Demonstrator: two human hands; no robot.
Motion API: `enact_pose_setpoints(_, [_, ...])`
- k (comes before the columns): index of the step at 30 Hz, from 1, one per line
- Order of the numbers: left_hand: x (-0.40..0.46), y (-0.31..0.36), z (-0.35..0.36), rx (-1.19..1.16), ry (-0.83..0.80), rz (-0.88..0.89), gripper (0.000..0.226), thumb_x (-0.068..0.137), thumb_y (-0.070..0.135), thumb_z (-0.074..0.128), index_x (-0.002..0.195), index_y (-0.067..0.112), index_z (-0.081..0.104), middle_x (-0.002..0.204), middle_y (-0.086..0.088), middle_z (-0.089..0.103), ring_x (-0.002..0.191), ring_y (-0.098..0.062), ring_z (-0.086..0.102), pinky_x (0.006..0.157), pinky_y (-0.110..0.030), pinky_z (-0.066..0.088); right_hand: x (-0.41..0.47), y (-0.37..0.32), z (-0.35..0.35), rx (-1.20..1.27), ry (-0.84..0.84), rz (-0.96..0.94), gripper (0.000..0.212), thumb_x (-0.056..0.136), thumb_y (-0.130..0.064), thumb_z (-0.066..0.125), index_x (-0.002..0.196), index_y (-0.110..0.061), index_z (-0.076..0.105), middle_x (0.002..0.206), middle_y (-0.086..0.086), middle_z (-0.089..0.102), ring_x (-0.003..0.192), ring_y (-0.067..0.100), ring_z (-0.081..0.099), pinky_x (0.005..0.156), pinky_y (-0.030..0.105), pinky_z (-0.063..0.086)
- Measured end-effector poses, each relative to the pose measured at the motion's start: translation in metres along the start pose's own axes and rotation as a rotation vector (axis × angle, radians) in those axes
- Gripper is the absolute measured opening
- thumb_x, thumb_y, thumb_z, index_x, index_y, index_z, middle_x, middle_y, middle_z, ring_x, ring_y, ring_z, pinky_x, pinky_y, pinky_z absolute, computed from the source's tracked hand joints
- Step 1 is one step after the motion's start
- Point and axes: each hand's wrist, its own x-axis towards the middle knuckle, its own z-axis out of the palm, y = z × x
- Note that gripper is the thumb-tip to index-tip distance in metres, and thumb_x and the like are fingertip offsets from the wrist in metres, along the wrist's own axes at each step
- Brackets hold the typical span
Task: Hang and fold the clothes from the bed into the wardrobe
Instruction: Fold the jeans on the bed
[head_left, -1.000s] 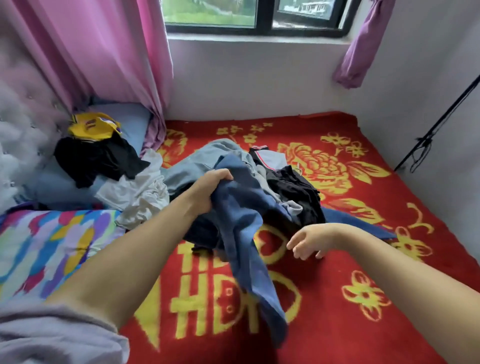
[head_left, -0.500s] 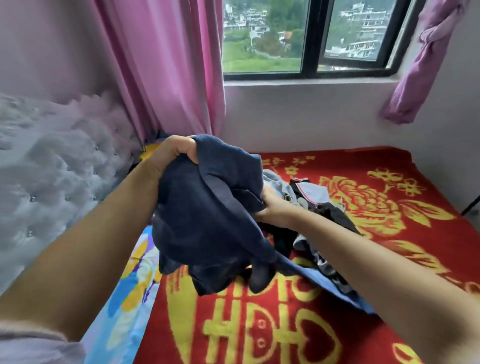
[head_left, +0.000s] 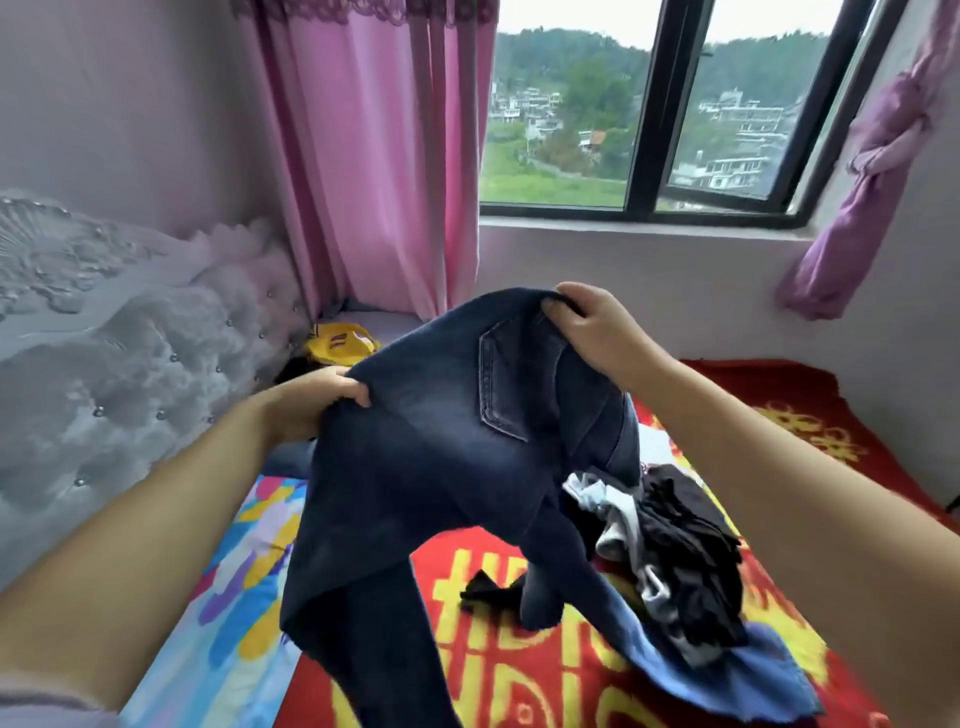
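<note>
the left hand (head_left: 311, 397) pinches one side of the dark jeans (head_left: 441, 467) at the waist, thumb on top and fingers curled under the cloth; the right hand (head_left: 597, 332) grips the other side of the waist, higher up at about 1 o'clock from the left hand, fingers bent over the edge; the two hands hold the waist wide, likely so the jeans hang open and flat, ready to fold or hang; a back pocket faces the person; the legs drop down toward 6 o'clock, and one leg touches the red blanket (head_left: 831, 415) on the bed; at 4 o'clock from the jeans a pile of clothes (head_left: 685, 551) waits, black and grey on a blue piece; at 10 o'clock a yellow thing (head_left: 340, 343) lies by the pink curtain (head_left: 384, 156); no wardrobe shows.
</note>
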Motion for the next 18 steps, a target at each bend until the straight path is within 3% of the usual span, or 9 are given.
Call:
enact_pose_setpoints(3, [0.008,0.028,0.028,0.071,-0.184,0.175,0.052,0.073,0.01,0.065,0.124,0.02,0.056,0.12,-0.009,0.064,0.107,-0.018,0.063,0.083,-0.026,0.053,0.014,-0.045,-0.01,-0.332,-0.2,-0.104,0.027,0.094,-0.028,0.053,0.068,-0.023,0.054,0.068,-0.01,0.052,0.063,0.006,0.047,0.057,0.02,0.036])
enact_pose_setpoints(5, [0.009,0.057,0.056,0.153,-0.321,0.304,0.054,0.081,0.022,0.072,0.13,0.036,0.052,0.13,0.003,0.061,0.121,-0.012,0.056,0.09,-0.02,0.049,0.019,-0.067,-0.013,-0.445,-0.293,-0.143,0.027,0.091,-0.035,0.057,0.068,-0.022,0.057,0.069,-0.006,0.055,0.062,0.007,0.048,0.056,0.023,0.037])
enact_pose_setpoints(7, [0.009,0.082,0.085,0.234,-0.284,0.408,0.043,0.079,0.028,0.076,0.118,0.039,0.06,0.119,0.012,0.066,0.113,-0.005,0.06,0.087,-0.017,0.049,0.021,-0.078,-0.013,-0.48,-0.321,-0.162,0.027,0.087,-0.037,0.062,0.074,-0.013,0.065,0.071,0.0,0.06,0.062,0.011,0.049,0.057,0.025,0.037])
enact_pose_setpoints(9, [0.016,0.093,0.105,0.218,-0.091,0.474,0.021,0.08,0.021,0.076,0.1,0.026,0.07,0.096,0.008,0.073,0.092,-0.005,0.067,0.082,-0.021,0.051,0.019,-0.081,-0.015,-0.423,-0.262,-0.154,0.026,0.084,-0.036,0.066,0.08,-0.011,0.069,0.075,0.004,0.064,0.065,0.012,0.051,0.059,0.026,0.039])
enact_pose_setpoints(11, [0.023,0.095,0.115,0.163,-0.003,0.479,0.007,0.084,0.015,0.072,0.091,0.013,0.071,0.085,0.001,0.072,0.08,-0.008,0.067,0.081,-0.026,0.053,0.017,-0.073,-0.026,-0.276,-0.2,-0.1,0.021,0.082,-0.037,0.071,0.09,-0.018,0.068,0.079,0.0,0.063,0.072,0.012,0.054,0.064,0.025,0.04])
enact_pose_setpoints(12, [0.026,0.093,0.118,0.141,0.009,0.486,0.005,0.085,0.014,0.071,0.09,0.011,0.07,0.085,-0.001,0.07,0.078,-0.009,0.065,0.081,-0.027,0.052,0.014,-0.065,-0.034,-0.217,-0.215,-0.044,0.027,0.082,-0.039,0.072,0.102,-0.024,0.064,0.087,-0.003,0.062,0.08,0.012,0.056,0.069,0.024,0.042])
enact_pose_setpoints(14, [0.031,0.087,0.12,0.069,0.039,0.504,0.005,0.087,0.013,0.068,0.09,0.008,0.07,0.086,-0.004,0.07,0.077,-0.011,0.064,0.079,-0.027,0.053,0.003,-0.043,-0.046,-0.152,-0.34,0.124,0.066,0.079,-0.045,0.073,0.135,-0.035,0.042,0.117,-0.006,0.056,0.106,0.012,0.055,0.09,0.027,0.044])
enact_pose_setpoints(16, [0.036,0.08,0.117,-0.028,0.118,0.498,0.003,0.087,0.011,0.068,0.088,0.009,0.07,0.082,-0.001,0.072,0.074,-0.01,0.066,0.076,-0.027,0.055,-0.016,-0.013,-0.048,-0.016,-0.462,0.271,0.093,0.077,-0.038,0.077,0.15,-0.032,0.02,0.139,-0.006,0.048,0.122,0.011,0.052,0.104,0.033,0.042])
enact_pose_setpoints(18, [0.039,0.072,0.111,-0.097,0.207,0.481,0.004,0.086,0.011,0.068,0.083,0.013,0.069,0.074,0.005,0.072,0.069,-0.008,0.066,0.072,-0.023,0.055,-0.037,0.019,-0.037,0.119,-0.509,0.359,0.094,0.078,-0.029,0.079,0.148,-0.033,0.018,0.133,-0.007,0.056,0.113,0.004,0.059,0.096,0.027,0.048])
